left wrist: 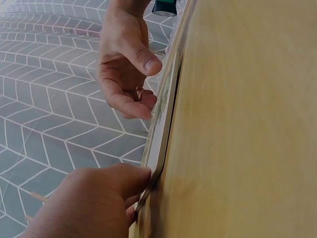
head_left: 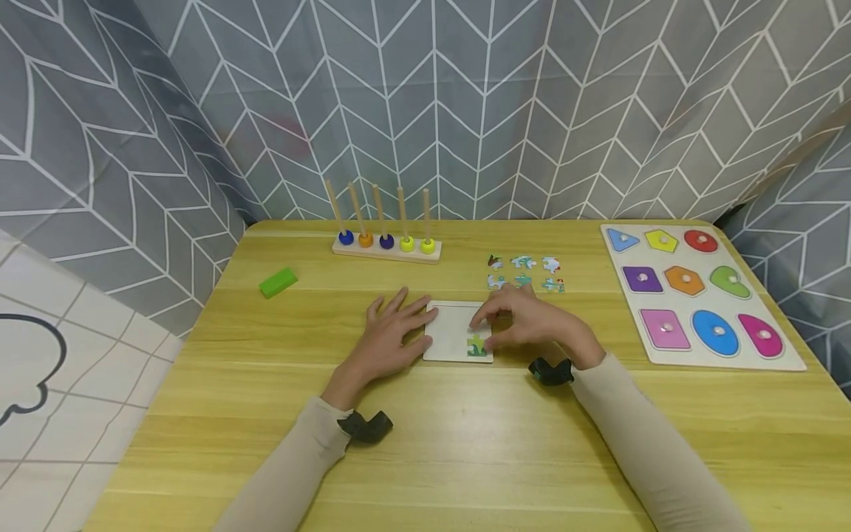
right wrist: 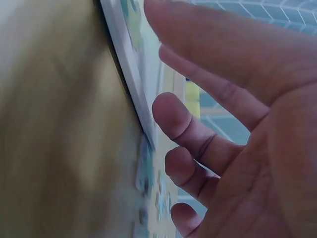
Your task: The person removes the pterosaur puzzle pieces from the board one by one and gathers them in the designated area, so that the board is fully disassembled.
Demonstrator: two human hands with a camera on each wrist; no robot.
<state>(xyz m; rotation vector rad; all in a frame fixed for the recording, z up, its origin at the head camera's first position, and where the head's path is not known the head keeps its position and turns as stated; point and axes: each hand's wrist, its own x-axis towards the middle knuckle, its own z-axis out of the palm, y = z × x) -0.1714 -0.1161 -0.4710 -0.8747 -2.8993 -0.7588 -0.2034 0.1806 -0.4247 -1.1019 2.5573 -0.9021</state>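
A small white puzzle tray [head_left: 447,331] lies flat on the wooden table, with one green-and-yellow jigsaw piece [head_left: 476,346] in its near right corner. My left hand [head_left: 392,336] rests at the tray's left side with fingers spread, thumb and fingertips touching the edge; the left wrist view shows the thumb [left wrist: 133,178] against the tray's rim. Over the tray's right side is my right hand [head_left: 521,318], its fingers loosely bent and nothing between them. Its thumb is close beside the jigsaw piece. Past the right hand lie several loose jigsaw pieces [head_left: 523,261] in two rows.
A peg stand [head_left: 387,247] with coloured beads is at the back of the table. A green block [head_left: 278,282] lies at the left. On the right is a shape board [head_left: 674,325] with knobbed shapes. A patterned grey curtain [head_left: 459,111] hangs behind the table.
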